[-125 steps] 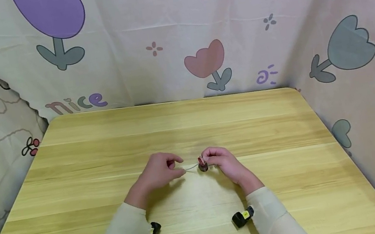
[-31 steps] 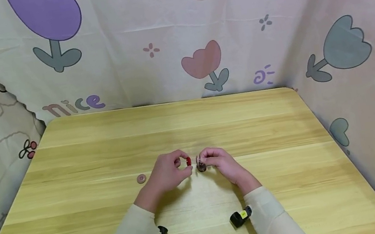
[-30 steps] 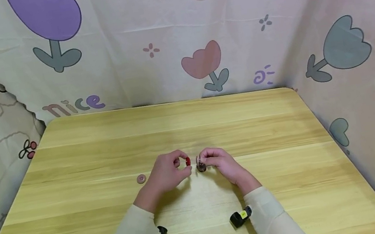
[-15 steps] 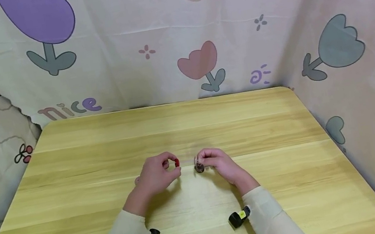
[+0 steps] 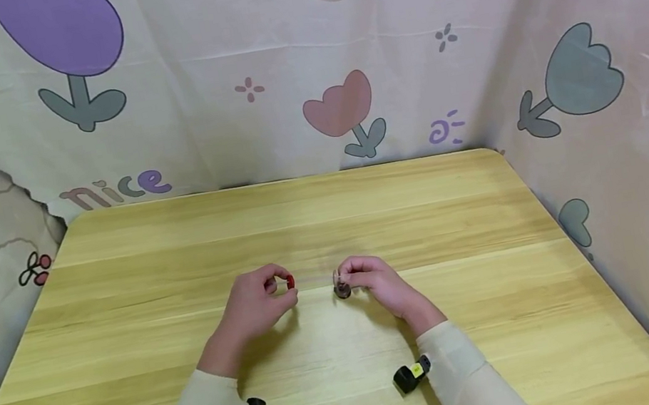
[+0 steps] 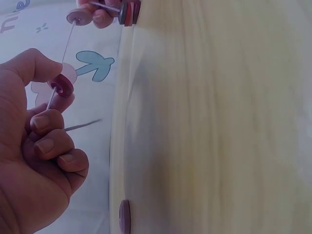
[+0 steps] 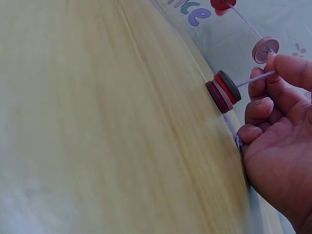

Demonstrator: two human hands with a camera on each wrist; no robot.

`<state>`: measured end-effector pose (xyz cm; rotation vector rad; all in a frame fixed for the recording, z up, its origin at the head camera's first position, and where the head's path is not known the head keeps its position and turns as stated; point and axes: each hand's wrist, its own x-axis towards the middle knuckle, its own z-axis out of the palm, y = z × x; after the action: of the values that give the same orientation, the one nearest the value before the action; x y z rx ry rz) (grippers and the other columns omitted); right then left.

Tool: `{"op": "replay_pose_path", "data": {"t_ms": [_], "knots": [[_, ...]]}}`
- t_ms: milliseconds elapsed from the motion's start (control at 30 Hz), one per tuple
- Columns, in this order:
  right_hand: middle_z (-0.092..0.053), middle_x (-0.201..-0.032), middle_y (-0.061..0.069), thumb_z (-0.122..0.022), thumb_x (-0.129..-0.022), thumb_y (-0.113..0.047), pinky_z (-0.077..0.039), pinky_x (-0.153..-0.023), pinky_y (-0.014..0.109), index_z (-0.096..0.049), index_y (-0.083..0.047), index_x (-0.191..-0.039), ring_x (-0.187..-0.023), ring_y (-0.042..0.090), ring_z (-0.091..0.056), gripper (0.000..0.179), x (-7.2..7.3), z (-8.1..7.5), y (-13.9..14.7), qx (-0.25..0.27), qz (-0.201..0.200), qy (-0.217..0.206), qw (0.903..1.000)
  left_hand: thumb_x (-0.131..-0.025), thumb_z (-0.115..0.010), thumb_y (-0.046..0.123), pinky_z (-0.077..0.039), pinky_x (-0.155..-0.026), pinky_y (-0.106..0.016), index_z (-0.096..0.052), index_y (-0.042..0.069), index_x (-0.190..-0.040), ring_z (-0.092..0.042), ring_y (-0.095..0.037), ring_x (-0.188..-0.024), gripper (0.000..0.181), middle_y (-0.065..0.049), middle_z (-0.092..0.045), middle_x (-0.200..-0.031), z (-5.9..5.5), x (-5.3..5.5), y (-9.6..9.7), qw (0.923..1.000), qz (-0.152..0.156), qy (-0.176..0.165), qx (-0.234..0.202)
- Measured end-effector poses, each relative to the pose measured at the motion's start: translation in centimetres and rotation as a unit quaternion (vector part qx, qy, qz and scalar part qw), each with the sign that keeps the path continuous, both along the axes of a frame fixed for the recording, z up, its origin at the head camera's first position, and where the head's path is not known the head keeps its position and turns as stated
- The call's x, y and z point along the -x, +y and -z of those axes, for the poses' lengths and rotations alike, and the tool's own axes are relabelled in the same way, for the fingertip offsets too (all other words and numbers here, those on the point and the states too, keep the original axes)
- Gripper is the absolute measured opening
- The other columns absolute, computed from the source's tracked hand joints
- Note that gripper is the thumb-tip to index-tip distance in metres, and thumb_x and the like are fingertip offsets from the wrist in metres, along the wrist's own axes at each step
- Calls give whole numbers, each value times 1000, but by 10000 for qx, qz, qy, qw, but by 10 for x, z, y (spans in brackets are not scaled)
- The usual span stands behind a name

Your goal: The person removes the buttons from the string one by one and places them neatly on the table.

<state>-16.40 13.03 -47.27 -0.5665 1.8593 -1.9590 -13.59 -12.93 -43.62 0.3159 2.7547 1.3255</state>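
Just left of the lower centre of the head view, a red button (image 5: pixel 290 282) is pinched between thumb and forefinger of the left hand (image 5: pixel 254 307). A thin string (image 7: pixel 246 22) is stretched rightward through a pink button (image 7: pixel 265 49); stacked buttons (image 7: pixel 223 91) are strung nearby, the string being pinched by the right hand (image 5: pixel 380 281).

Seven buttons (image 7: pixel 265 50), one string (image 7: pixel 245 84), one table (image 5: pixel 303 228)

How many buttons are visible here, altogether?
7 distinguishable: one red button pinched by the left hand, one pinkish button at the right hand, four in the stack on the string, one loose button on the table. The stack may hide more.
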Motion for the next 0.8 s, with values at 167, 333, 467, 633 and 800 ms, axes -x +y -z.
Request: {"op": "replay_pose_path", "data": {"t_ms": [167, 333, 467, 633, 800], "knots": [[-59, -95, 28, -51, -98, -5, -45, -88, 41, -55, 17, -95, -93, 32, -57, 23, 0, 0, 0, -14, 31, 1, 10000, -85, -74, 17, -27, -51, -30, -69, 10, -101, -24, -13, -51, 18, 5, -27, -58, 0, -1, -7, 10000, -48, -30, -6], [-61, -95, 25, -53, -98, -8, -44, -89, 40, -57, 15, -95, -93, 29, -57, 23, -1, -2, 0, -82, 90, -57, 9999, -84, -75, 16, -28, -51, -30, -69, 11, -101, -25, -12, -52, 18, 6, -27, -59, 1, 0, -12, 9999, -154, -8, 45], [-61, -96, 23, -53, -98, -8, -43, -90, 40, -57, 14, -95, -95, 28, -57, 23, 0, -1, 0, -129, 114, -76, 9998, -84, -74, 16, -28, -52, -30, -69, 13, -99, -26, -12, -53, 17, 5, -28, -59, 0, 0, -16, 9997, -208, 36, 75], [-61, -97, 24, -54, -98, -8, -43, -90, 40, -57, 14, -95, -95, 29, -57, 23, 1, 0, 0, -116, 94, -78, 9999, -84, -73, 15, -27, -51, -30, -68, 13, -99, -25, -13, -53, 16, 5, -29, -59, -1, -1, -22, 9996, -268, 8, 115], [-61, -98, 26, -53, -98, -7, -43, -91, 41, -55, 15, -95, -95, 31, -57, 22, 1, 1, 0, -95, 66, -11, 9999, -83, -73, 15, -27, -51, -29, -69, 12, -100, -25, -12, -52, 17, 5, -29, -58, -1, -1, -26, 9994, -335, -23, 122]]}}
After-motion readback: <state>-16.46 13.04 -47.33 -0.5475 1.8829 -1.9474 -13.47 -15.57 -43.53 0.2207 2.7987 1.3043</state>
